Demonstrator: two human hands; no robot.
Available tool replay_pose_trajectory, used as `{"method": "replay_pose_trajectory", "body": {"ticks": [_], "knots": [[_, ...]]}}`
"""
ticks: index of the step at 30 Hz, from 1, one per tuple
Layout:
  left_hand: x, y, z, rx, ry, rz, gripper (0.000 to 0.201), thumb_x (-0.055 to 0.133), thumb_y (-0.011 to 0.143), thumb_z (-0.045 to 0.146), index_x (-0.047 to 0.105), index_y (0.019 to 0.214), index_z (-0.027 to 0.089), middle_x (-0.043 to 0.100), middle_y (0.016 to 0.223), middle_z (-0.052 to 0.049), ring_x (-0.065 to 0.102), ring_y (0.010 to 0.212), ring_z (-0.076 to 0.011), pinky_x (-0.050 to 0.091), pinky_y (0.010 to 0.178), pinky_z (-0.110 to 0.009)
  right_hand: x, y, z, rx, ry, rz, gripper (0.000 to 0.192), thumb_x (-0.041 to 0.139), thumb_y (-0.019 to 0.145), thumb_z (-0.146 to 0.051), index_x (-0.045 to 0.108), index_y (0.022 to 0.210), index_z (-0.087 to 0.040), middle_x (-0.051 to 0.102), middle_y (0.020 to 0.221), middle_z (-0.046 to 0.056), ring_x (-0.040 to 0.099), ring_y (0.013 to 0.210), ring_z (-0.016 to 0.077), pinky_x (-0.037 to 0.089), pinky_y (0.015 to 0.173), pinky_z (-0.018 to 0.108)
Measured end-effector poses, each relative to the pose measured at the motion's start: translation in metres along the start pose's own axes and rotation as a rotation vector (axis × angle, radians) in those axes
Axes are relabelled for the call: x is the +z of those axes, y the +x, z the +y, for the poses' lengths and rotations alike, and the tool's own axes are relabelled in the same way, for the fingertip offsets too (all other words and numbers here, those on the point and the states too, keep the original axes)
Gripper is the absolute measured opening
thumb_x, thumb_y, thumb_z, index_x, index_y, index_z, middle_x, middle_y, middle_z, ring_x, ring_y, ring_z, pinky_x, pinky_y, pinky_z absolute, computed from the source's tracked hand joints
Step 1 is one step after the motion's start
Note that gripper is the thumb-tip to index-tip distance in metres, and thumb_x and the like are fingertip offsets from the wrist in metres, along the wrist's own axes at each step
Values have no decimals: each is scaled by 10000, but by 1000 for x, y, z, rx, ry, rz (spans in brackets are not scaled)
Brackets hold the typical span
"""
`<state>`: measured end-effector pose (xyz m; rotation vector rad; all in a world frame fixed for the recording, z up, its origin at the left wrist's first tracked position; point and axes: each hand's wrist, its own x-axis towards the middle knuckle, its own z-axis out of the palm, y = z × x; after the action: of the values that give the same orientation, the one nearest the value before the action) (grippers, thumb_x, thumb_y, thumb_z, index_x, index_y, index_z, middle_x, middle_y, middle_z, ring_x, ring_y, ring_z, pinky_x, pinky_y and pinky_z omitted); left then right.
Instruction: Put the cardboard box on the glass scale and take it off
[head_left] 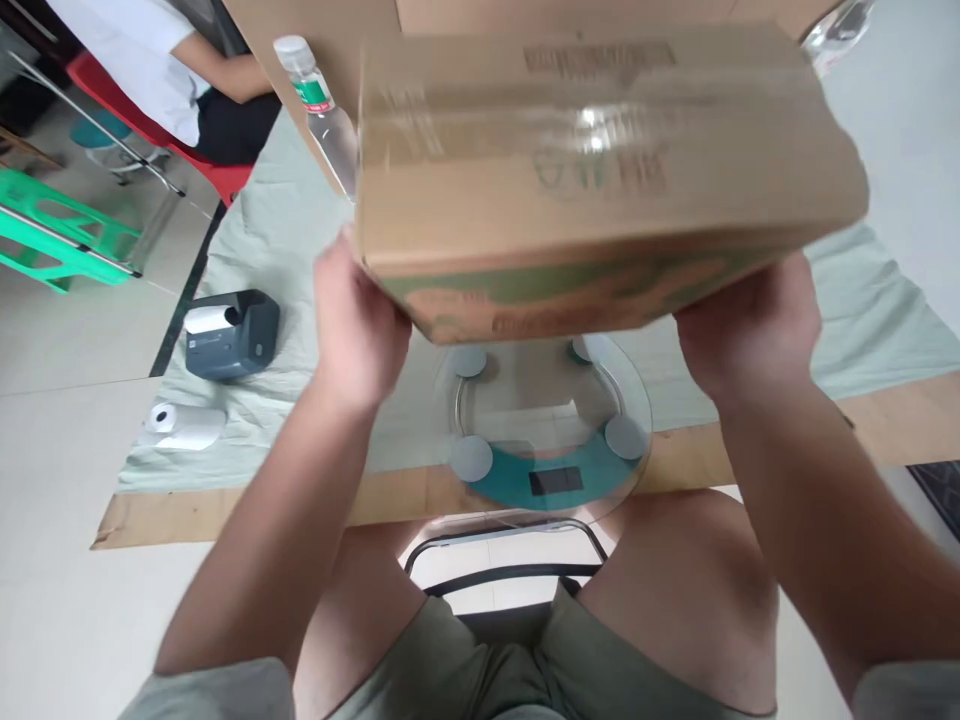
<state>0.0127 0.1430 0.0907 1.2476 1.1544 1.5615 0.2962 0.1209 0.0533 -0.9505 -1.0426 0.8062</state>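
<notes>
You are holding a taped cardboard box in the air, right above the round glass bathroom scale and not touching it. Judging by its sealed seams and square faces, it is behaving as a stiff, closed carton; the glossy tape across the top is looking slippery, so the bare cardboard at the ends is the safer place to grip. You are needing both hands on it, which suggests some bulk, though its weight cannot be read from here. Your left hand is curling around the lower left corner, and your right hand is cupping the lower right edge, both closed on the box. Its long axis is running left to right across your view, with the printed side face tilting down towards you. Beyond it a clear water bottle is standing, and on the pale cloth a label printer and a paper roll are lying to your left. Another person's sleeve is showing far left.
</notes>
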Motion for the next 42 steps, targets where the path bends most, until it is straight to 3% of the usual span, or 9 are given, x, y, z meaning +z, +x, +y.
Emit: {"method": "replay_pose_trajectory", "body": {"ticks": [2,8,13,18,25,27,30,35,42], "knots": [[16,33,-4,-17,-44,-90,478,283,1087,258,616,758,165,712,922,-16,719,1207,-234,548,842,-311,9,37,18,22,-8,-24,276,413,973,-358,651,963,-217,674,1073,31,667,1113,213,538,820,347],[33,87,-59,24,-334,-344,215,479,875,420,548,749,260,705,923,-79,679,1142,-301,581,795,-388,30,90,66,158,0,60,333,295,1021,-370,590,957,-230,670,1060,53,636,985,192,460,647,281],[31,101,-98,-162,-190,-232,266,446,886,472,568,746,281,559,681,-87,647,990,-324,548,768,-407,22,98,96,266,-18,80,308,286,1038,-348,556,952,-227,661,1077,51,638,995,176,479,675,272],[28,106,-114,-350,-86,-88,411,400,992,576,542,794,244,542,697,-69,606,973,-262,551,864,-355,5,103,114,287,-86,-25,327,254,1054,-400,532,1023,-231,669,1215,70,667,962,185,513,695,306],[23,113,-127,-300,-50,-141,359,420,1056,463,582,864,206,614,842,-54,659,934,-197,565,809,-288,-5,107,135,331,-270,-31,381,207,1101,-386,547,1214,-257,672,1324,68,697,1066,162,586,862,340],[10,106,-127,-263,11,-133,144,591,966,313,591,867,210,655,915,-36,670,899,-161,556,766,-240,-10,96,129,357,-272,76,216,439,1046,-333,580,1195,-265,692,1237,44,700,997,152,593,846,335],[-19,78,-116,-180,146,-44,94,668,837,190,589,788,186,639,806,-17,627,740,-114,511,668,-192,-25,62,104,178,-271,226,340,741,819,-225,621,1134,-270,668,1015,-22,665,867,111,576,792,283],[-62,-2,-84,-212,89,-62,121,596,694,213,527,602,178,313,485,60,308,441,-67,233,456,-193,-44,-29,59,85,-144,379,333,834,728,-312,620,973,-238,559,715,-75,620,672,88,537,659,237],[-75,-87,-80,-346,-1,-54,182,524,577,248,378,477,206,197,465,71,182,415,-51,126,450,-219,-53,-110,50,253,-113,486,425,883,650,-371,659,972,-210,710,796,-31,678,697,96,555,687,244]]}}
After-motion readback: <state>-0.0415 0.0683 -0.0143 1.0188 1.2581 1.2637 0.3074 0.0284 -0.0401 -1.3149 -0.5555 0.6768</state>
